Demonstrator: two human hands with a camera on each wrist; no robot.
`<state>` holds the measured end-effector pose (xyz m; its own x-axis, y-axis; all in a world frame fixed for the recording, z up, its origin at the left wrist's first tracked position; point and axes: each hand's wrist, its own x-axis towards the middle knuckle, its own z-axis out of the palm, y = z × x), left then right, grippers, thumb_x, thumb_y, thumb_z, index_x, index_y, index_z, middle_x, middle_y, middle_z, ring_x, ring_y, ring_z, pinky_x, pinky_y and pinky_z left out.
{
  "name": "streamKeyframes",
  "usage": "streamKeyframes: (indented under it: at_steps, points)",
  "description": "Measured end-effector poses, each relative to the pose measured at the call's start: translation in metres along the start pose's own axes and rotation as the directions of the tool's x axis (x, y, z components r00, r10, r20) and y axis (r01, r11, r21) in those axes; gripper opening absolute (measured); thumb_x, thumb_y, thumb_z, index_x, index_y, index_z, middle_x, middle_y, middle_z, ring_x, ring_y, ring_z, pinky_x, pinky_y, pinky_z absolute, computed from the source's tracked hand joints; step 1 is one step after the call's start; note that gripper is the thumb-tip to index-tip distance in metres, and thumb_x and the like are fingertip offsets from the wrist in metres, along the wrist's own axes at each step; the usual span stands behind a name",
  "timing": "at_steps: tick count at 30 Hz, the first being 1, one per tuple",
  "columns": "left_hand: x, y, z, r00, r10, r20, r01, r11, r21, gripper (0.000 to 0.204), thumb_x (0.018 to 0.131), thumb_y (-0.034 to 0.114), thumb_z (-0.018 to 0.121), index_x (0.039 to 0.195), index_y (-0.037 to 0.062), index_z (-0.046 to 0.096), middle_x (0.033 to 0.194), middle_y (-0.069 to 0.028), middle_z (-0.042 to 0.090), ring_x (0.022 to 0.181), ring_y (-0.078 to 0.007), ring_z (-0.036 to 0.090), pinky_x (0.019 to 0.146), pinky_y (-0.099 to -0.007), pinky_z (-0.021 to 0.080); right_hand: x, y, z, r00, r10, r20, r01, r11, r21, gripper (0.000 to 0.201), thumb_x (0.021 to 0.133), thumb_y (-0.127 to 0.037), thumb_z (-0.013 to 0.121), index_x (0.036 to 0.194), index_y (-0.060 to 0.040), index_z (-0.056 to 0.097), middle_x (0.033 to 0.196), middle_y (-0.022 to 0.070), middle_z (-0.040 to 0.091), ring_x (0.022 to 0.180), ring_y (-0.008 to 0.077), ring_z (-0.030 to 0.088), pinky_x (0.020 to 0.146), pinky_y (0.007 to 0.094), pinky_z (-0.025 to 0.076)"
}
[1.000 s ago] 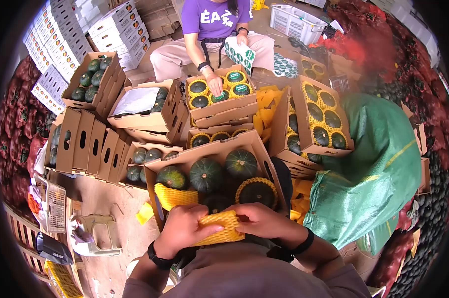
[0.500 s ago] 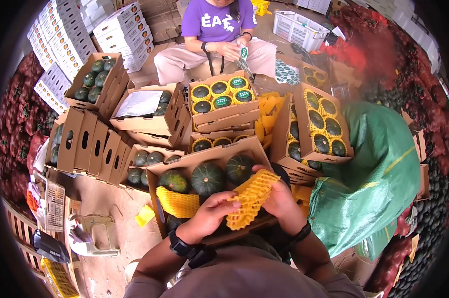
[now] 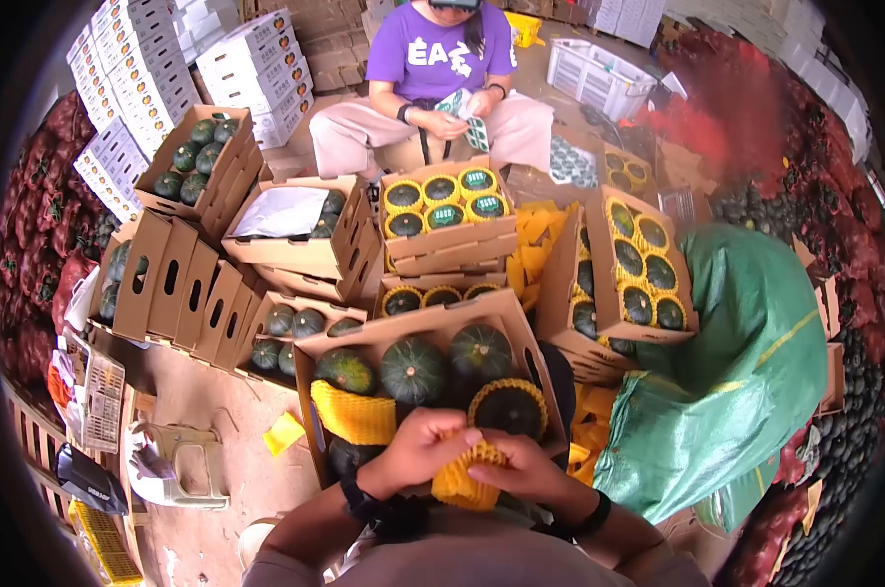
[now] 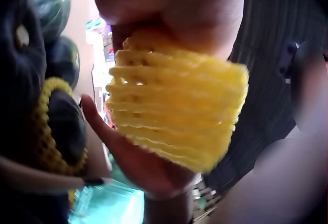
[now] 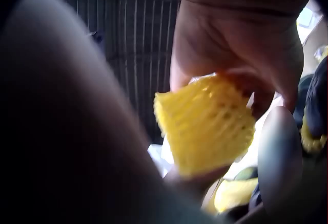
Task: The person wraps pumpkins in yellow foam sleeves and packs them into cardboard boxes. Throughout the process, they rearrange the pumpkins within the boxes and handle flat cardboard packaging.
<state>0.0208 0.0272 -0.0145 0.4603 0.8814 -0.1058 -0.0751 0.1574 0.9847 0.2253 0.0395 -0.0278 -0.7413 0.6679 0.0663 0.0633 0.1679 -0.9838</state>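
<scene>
Head view: at six o'clock, the left hand [image 3: 418,450] and right hand [image 3: 521,468] pinch a yellow foam net [image 3: 467,476] together, just before the cardboard box [image 3: 364,333] of green squashes [image 3: 413,369].

Left wrist view: the foam net [image 4: 177,98] sits bunched in curled fingers [image 4: 169,4].

Right wrist view: the net [image 5: 205,121] hangs from the right hand's [image 5: 241,50] closed grip.

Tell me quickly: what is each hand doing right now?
Left hand: grips the yellow foam net.
Right hand: grips the same foam net from the other side.
</scene>
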Motion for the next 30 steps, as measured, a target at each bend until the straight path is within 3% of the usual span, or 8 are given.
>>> streamKeyframes:
  at_steps: [3, 5, 10, 13, 16, 21, 24, 30]
  points:
    - [0.0, 0.005, 0.013, 0.993, -0.051, 0.109, 0.119, 0.556, -0.822, 0.026, 0.083, 0.019, 0.061, 0.102, 0.0035, 0.051, 0.096, -0.0034, 0.057, 0.092, -0.0178, 0.057, 0.083, -0.028, 0.043, -0.001, 0.011, -0.025, 0.923, 0.263, -0.282, 0.088, 0.569, 0.817, 0.016, 0.096, -0.021, 0.051, 0.093, -0.006, 0.054, 0.088, 0.0033, 0.062, 0.086, 0.0129, 0.06, 0.08, 0.0283, 0.048]
    - [0.014, -0.018, 0.004, 0.994, 0.092, -0.056, -0.099, 0.985, -0.143, 0.028, 0.08, 0.007, 0.059, 0.106, 0.0032, 0.052, 0.098, -0.0073, 0.059, 0.094, -0.0197, 0.058, 0.082, -0.0291, 0.045, 0.0, -0.009, -0.043, 0.887, 0.356, -0.294, 0.078, 0.512, 0.855, 0.012, 0.095, -0.018, 0.053, 0.095, -0.0061, 0.052, 0.096, 0.0055, 0.063, 0.089, 0.0116, 0.06, 0.08, 0.0281, 0.049]
    - [0.076, -0.036, -0.052, 0.915, 0.148, -0.375, 0.158, 0.724, 0.671, 0.046, 0.081, 0.007, 0.057, 0.125, -0.0051, 0.049, 0.111, -0.0191, 0.061, 0.099, -0.0254, 0.06, 0.086, -0.0327, 0.047, 0.016, 0.016, -0.064, 0.906, 0.358, -0.225, -0.377, 0.925, -0.044, 0.087, 0.085, -0.012, 0.065, 0.15, -0.0226, 0.009, 0.127, 0.0203, 0.044, 0.094, 0.016, 0.056, 0.079, 0.0252, 0.047]
    - [0.127, -0.054, -0.063, 0.911, -0.278, -0.305, 0.364, 0.889, 0.278, 0.037, 0.087, 0.015, 0.057, 0.117, -0.0073, 0.055, 0.103, -0.0153, 0.064, 0.089, -0.0196, 0.062, 0.075, -0.031, 0.05, 0.057, 0.04, -0.085, 0.773, 0.631, 0.067, -0.577, 0.655, 0.487, 0.089, 0.082, -0.006, 0.058, 0.15, -0.0234, 0.004, 0.129, 0.0135, 0.049, 0.104, 0.0213, 0.058, 0.077, 0.0372, 0.053]
    - [0.131, -0.056, -0.057, 0.849, -0.082, -0.522, 0.322, 0.863, 0.389, 0.037, 0.084, 0.021, 0.059, 0.109, -0.0063, 0.059, 0.097, -0.0174, 0.067, 0.087, -0.0271, 0.064, 0.078, -0.0333, 0.049, 0.082, 0.087, -0.08, 0.766, 0.643, 0.004, -0.46, 0.544, 0.702, 0.076, 0.085, -0.011, 0.053, 0.149, -0.0196, 0.012, 0.129, 0.0125, 0.048, 0.107, 0.0214, 0.058, 0.079, 0.0394, 0.052]
    - [0.076, -0.024, -0.026, 0.91, 0.04, -0.412, -0.129, 0.973, -0.19, 0.039, 0.089, 0.021, 0.052, 0.121, -0.0017, 0.052, 0.116, -0.0139, 0.061, 0.104, -0.0233, 0.06, 0.092, -0.0317, 0.045, 0.058, 0.079, -0.035, 0.806, -0.083, -0.587, 0.048, 0.996, -0.075, 0.044, 0.091, -0.017, 0.046, 0.134, -0.0061, 0.044, 0.117, 0.0131, 0.058, 0.105, 0.021, 0.058, 0.081, 0.0329, 0.049]
    - [0.05, -0.028, -0.035, 0.914, -0.222, -0.34, -0.005, 0.832, -0.555, 0.036, 0.093, 0.022, 0.047, 0.121, 0.0, 0.053, 0.116, -0.0107, 0.061, 0.104, -0.0216, 0.06, 0.094, -0.0329, 0.045, 0.055, 0.054, -0.038, 0.788, 0.01, -0.615, -0.109, 0.986, -0.123, 0.031, 0.094, -0.02, 0.047, 0.115, 0.0, 0.058, 0.096, 0.012, 0.065, 0.089, 0.0193, 0.063, 0.076, 0.0343, 0.049]
    - [0.034, -0.017, -0.019, 0.919, -0.125, -0.373, -0.157, 0.754, -0.638, 0.049, 0.097, 0.038, 0.039, 0.125, 0.0006, 0.051, 0.118, -0.0118, 0.06, 0.108, -0.0217, 0.058, 0.096, -0.0349, 0.044, 0.066, 0.025, -0.023, 0.803, 0.487, -0.343, -0.025, 0.603, 0.797, 0.033, 0.095, -0.027, 0.049, 0.098, 0.0019, 0.064, 0.092, 0.0062, 0.067, 0.084, 0.0139, 0.063, 0.078, 0.0287, 0.048]
